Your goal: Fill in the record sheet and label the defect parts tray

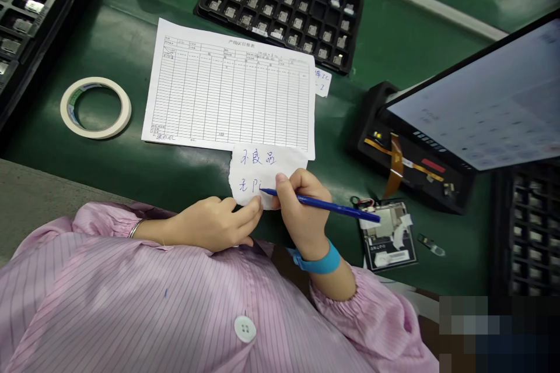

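Observation:
A blue pen (336,207) is gripped in my right hand (306,210), its tip on a torn slip of white paper (249,172). Blue handwriting covers part of the slip: a line of characters, and below it a character followed by "Pi". My left hand (223,221) rests at the slip's lower edge, fingers stretched out and touching it. The slip overlaps the bottom edge of a printed form sheet (231,93) with a table grid. A blue band circles my right wrist.
A roll of masking tape (95,108) lies left of the form. Behind stands a black tray of small metal parts (280,6); another tray (39,17) is at far left. To the right are a tilted screen (490,93), a black fixture (415,175) and a small device (388,236).

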Demonstrator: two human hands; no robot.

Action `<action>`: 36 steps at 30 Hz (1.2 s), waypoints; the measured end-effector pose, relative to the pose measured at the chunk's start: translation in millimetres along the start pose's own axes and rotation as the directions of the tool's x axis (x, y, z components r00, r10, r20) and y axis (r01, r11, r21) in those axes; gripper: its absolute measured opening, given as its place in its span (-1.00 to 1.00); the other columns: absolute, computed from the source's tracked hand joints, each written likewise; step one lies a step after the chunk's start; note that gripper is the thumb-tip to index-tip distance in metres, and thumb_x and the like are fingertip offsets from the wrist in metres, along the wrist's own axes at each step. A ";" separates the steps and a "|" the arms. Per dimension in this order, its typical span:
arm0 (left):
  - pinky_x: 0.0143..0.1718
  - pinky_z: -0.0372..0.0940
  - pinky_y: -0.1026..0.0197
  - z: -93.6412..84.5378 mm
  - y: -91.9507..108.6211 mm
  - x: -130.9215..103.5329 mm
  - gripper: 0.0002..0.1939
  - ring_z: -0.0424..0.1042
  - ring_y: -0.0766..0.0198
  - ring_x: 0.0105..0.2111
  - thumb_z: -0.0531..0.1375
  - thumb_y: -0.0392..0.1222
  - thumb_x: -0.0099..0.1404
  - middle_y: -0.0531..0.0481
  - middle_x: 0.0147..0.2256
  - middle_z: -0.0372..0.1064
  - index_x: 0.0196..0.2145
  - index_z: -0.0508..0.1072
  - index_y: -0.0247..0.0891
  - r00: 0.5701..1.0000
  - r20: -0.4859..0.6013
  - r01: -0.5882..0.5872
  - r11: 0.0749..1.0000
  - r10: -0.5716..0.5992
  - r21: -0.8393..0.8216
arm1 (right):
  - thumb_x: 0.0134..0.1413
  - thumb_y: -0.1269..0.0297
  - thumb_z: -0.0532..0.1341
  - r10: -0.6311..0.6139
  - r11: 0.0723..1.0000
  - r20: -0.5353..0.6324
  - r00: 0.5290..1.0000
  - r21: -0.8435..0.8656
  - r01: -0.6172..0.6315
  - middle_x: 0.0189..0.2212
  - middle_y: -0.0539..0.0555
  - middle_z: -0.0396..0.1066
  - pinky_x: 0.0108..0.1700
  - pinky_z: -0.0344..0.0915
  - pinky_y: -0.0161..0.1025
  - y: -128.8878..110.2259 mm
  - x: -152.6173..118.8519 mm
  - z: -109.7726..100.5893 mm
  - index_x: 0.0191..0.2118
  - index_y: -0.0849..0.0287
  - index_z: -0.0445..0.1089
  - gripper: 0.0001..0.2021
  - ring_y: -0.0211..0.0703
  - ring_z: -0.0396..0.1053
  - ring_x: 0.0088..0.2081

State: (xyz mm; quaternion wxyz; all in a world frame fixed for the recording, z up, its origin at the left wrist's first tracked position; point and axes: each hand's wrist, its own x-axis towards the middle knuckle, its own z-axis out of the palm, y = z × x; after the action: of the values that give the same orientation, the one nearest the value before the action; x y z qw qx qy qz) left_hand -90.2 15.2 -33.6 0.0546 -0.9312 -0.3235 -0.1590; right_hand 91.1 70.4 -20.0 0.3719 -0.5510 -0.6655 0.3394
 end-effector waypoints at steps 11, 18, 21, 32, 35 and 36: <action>-0.72 0.11 0.28 -1.2 0.5 3.9 -0.49 0.27 0.37 -0.55 -0.03 0.11 0.38 -0.21 0.07 0.33 -0.04 0.43 -0.38 0.999 0.028 0.023 0.999 -0.022 -0.039 | 0.14 0.29 0.18 0.019 0.999 -0.032 0.999 0.036 -0.017 -0.75 -0.11 0.26 -0.56 0.19 -0.26 2.6 1.7 -4.5 -0.63 0.10 0.12 -0.65 -0.30 0.21 -0.68; -0.72 0.13 0.27 -1.0 0.5 4.3 -0.50 0.27 0.37 -0.56 -0.02 0.12 0.38 -0.18 0.06 0.34 -0.04 0.42 -0.37 0.999 0.025 0.025 0.999 -0.023 -0.044 | 0.13 0.34 0.19 0.011 1.000 -0.009 1.000 0.003 -0.011 -0.76 -0.12 0.22 -0.56 0.16 -0.28 3.9 0.6 -3.9 -0.65 0.12 0.10 -0.63 -0.33 0.18 -0.69; -0.72 0.14 0.27 -0.5 0.2 3.7 -0.50 0.28 0.36 -0.55 -0.02 0.11 0.38 -0.18 0.06 0.33 -0.03 0.42 -0.37 0.999 0.028 0.025 0.998 -0.023 -0.049 | 0.13 0.35 0.18 0.011 1.000 -0.044 0.999 -0.002 -0.011 -0.75 -0.12 0.22 -0.56 0.15 -0.28 4.1 0.4 -3.6 -0.64 0.12 0.10 -0.64 -0.33 0.16 -0.68; -0.72 0.10 0.27 -3.4 2.4 11.3 -0.58 0.29 0.37 -0.56 0.10 0.13 0.31 -0.16 0.11 0.29 -0.18 0.42 -0.33 0.994 0.108 0.041 0.996 -0.033 -0.074 | 0.13 0.35 0.18 0.080 0.995 -0.107 0.991 0.069 -0.073 -0.77 -0.13 0.21 -0.57 0.18 -0.28 6.9 3.3 -13.0 -0.64 0.11 0.09 -0.64 -0.31 0.18 -0.70; -0.70 0.12 0.26 -5.5 3.2 15.3 -0.58 0.28 0.36 -0.56 0.12 0.12 0.29 -0.18 0.15 0.24 -0.17 0.41 -0.33 0.986 0.163 0.044 0.996 -0.032 -0.074 | 0.13 0.32 0.18 0.065 0.997 -0.105 0.992 0.048 -0.061 -0.77 -0.13 0.21 -0.57 0.19 -0.28 8.5 2.0 -12.1 -0.64 0.10 0.09 -0.64 -0.31 0.18 -0.69; -0.70 0.13 0.26 -5.7 3.4 15.8 -0.55 0.28 0.36 -0.56 0.12 0.12 0.30 -0.18 0.15 0.23 -0.10 0.40 -0.34 0.986 0.164 0.045 0.997 -0.034 -0.069 | 0.13 0.31 0.18 0.062 0.998 -0.116 0.991 0.038 -0.058 -0.76 -0.13 0.21 -0.57 0.18 -0.28 8.7 1.6 -11.6 -0.64 0.10 0.09 -0.64 -0.31 0.18 -0.69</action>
State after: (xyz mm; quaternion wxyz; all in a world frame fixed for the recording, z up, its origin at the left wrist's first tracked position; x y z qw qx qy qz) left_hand -77.9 20.6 -23.0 -0.0089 -0.9358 -0.3393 -0.0953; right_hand 105.2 73.8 -21.7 0.4093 -0.5831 -0.6198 0.3291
